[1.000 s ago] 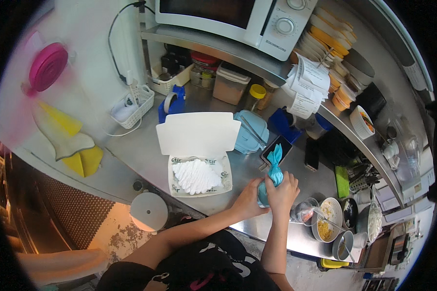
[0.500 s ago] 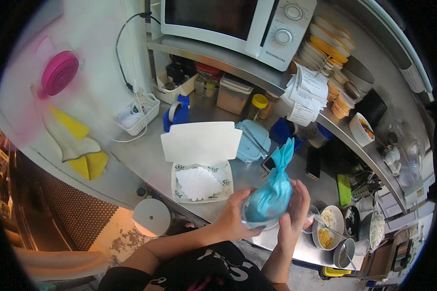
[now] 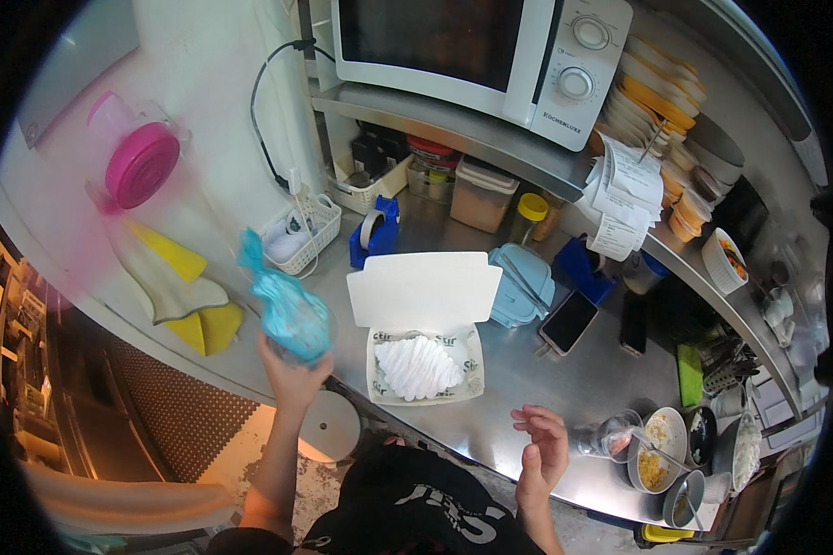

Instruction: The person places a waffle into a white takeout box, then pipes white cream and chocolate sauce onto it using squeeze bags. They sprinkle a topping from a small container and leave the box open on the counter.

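Observation:
My left hand (image 3: pixel 293 372) holds a light-blue plastic bag (image 3: pixel 292 310) with a twisted top, set in a clear container whose rim shows at its side. It is out to the left, over the counter's edge. My right hand (image 3: pixel 541 453) is apart from everything, fingers loosely spread, near the counter's front edge. Between the hands sits a white takeaway carton (image 3: pixel 426 400) with its lid (image 3: pixel 424 289) raised. A white ruffled mound (image 3: pixel 416 368) lies inside it; what it is made of I cannot tell.
Behind the carton are a blue tape dispenser (image 3: pixel 375 233), a white basket (image 3: pixel 317 239) and a light-blue lidded box (image 3: pixel 518 287). A phone (image 3: pixel 569 324) lies to the right. Bowls of food (image 3: pixel 655 449) and a clear cup (image 3: pixel 611 435) stand farther right. Overhead, a microwave (image 3: pixel 472 55) sits on a shelf.
Both hands held the blue bag in its container at the right. My left hand has carried it across to the left, and my right hand has let go. The view has shifted slightly.

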### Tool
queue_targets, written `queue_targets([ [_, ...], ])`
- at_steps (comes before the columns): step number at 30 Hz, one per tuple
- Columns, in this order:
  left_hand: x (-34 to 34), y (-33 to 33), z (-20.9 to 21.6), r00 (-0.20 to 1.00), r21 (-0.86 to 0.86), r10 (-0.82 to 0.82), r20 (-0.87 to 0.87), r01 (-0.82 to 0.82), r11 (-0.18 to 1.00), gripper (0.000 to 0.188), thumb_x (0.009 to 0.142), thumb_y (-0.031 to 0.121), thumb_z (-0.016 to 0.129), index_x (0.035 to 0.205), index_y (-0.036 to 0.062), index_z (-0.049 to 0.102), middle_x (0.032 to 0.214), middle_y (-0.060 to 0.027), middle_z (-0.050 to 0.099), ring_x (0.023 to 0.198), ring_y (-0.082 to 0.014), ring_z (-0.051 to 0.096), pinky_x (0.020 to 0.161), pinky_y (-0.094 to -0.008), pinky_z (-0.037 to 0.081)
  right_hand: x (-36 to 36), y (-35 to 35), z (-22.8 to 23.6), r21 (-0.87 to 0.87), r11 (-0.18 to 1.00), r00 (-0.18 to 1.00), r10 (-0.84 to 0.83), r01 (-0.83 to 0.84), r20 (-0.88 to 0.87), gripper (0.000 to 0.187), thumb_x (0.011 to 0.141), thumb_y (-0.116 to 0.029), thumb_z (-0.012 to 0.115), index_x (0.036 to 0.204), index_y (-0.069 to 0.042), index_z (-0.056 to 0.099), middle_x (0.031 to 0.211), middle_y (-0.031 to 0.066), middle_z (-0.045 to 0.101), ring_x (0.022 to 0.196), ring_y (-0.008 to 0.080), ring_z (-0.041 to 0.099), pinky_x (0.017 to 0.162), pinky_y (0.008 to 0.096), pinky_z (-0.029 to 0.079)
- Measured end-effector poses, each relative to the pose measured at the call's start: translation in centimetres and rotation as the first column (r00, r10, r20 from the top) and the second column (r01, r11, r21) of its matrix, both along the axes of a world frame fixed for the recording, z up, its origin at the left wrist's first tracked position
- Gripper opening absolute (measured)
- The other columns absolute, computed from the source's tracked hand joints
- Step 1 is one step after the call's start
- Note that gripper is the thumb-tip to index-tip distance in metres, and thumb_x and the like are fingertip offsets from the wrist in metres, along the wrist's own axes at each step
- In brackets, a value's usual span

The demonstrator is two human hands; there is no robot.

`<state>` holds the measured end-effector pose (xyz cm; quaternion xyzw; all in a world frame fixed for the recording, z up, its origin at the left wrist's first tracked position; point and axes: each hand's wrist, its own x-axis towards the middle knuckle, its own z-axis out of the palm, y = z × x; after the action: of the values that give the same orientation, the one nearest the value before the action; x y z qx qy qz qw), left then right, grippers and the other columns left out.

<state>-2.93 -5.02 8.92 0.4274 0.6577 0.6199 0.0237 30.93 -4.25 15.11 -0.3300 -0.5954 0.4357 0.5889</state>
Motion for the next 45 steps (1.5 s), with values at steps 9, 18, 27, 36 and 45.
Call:
queue_targets([
  [9,-4.1,5.4,-4.9,0.980,0.089,0.116,0.162,-0.131,0.987,0.100,0.060,0.009,0.081,0.138,-0.0021,0.018,0.131,-0.0207,0.035,0.121,-0.0314,0.040,0.102,-0.0434,0.034,-1.0,-1.5,-2.0,0.005,1.000,0.952,-0.022,0.022,0.304,0.010,0.081,-0.001,0.063,0.092,0.000,0.063,0.095,0.0148,0.066,0.086,0.0240,0.063,0.078,0.0326,0.050],
  [18,-0.3,-3.7,-6.6,0.914,0.197,0.362,0.182,-0.394,0.898,0.106,0.058,0.010,0.082,0.139,0.0010,0.015,0.132,-0.0184,0.032,0.125,-0.0301,0.034,0.105,-0.0427,0.029,-2.0,-1.8,-4.5,-0.420,0.883,0.940,0.300,-0.209,0.162,0.003,0.081,0.002,0.064,0.083,0.002,0.062,0.076,0.0094,0.067,0.071,0.0145,0.063,0.071,0.0277,0.050],
  [27,8.2,-26.8,-5.4,0.731,0.084,0.681,0.027,-0.681,0.728,0.112,0.058,0.016,0.086,0.137,0.0056,0.008,0.131,-0.0173,0.031,0.125,-0.0294,0.036,0.104,-0.0438,0.030,-10.6,0.9,-8.6,-0.431,0.759,0.829,0.557,-0.488,0.041,0.011,0.084,-0.002,0.064,0.091,0.001,0.057,0.077,0.0068,0.057,0.066,0.0150,0.055,0.061,0.0273,0.048],
  [36,15.3,-52.1,-1.6,0.042,0.261,0.999,0.008,-0.965,0.039,0.113,0.056,0.023,0.087,0.134,0.0044,0.008,0.129,-0.0181,0.031,0.122,-0.0292,0.039,0.102,-0.0427,0.032,-24.1,-16.6,-6.6,-0.163,0.459,0.340,0.814,-0.873,0.470,0.040,0.075,0.004,0.065,0.112,0.000,0.052,0.090,0.0077,0.056,0.071,0.0157,0.055,0.066,0.0281,0.046],
  [45,21.8,-78.8,-1.1,-0.408,0.330,0.802,-0.437,-0.902,-0.279,0.117,0.053,0.029,0.086,0.133,0.0050,0.005,0.129,-0.0188,0.031,0.117,-0.0290,0.042,0.095,-0.0427,0.038,-32.9,-61.8,1.0,0.518,-0.512,0.195,0.557,-0.685,0.808,0.044,0.074,-0.019,0.071,0.112,-0.006,0.055,0.118,0.0181,0.050,0.111,0.0361,0.049,0.088,0.0452,0.042],
])
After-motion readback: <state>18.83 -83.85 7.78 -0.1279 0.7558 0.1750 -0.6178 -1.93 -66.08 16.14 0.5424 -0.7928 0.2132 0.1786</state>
